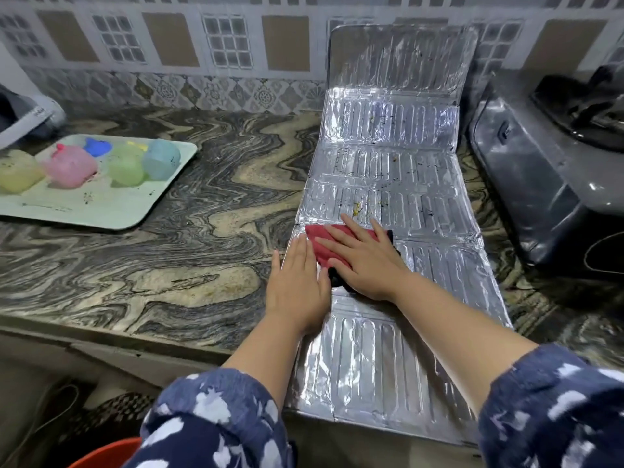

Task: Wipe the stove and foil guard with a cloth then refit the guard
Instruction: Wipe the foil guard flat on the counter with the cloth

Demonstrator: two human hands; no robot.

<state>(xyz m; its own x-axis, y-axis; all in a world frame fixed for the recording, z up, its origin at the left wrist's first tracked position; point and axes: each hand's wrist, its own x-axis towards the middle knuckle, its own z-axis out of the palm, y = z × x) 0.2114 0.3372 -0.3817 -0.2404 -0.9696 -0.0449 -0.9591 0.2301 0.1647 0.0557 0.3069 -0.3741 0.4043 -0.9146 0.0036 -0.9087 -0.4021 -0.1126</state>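
Note:
The silver foil guard (388, 170) lies unfolded flat along the marble counter, its far panel leaning up against the tiled wall and its near end hanging over the counter's front edge. Dark specks and yellowish crumbs dot its middle panels. A red cloth (320, 239) with a black edge lies on the guard. My right hand (363, 261) presses flat on the cloth, fingers spread. My left hand (297, 285) rests flat on the guard's left edge, right beside the cloth. The grey stove (540, 170) stands to the right of the guard.
A pale green tray (111, 204) with several upturned pastel cups sits at the left of the counter (189, 265). An orange bucket rim (104, 454) shows below the counter edge. A grey and white appliance (20, 113) stands at the far left.

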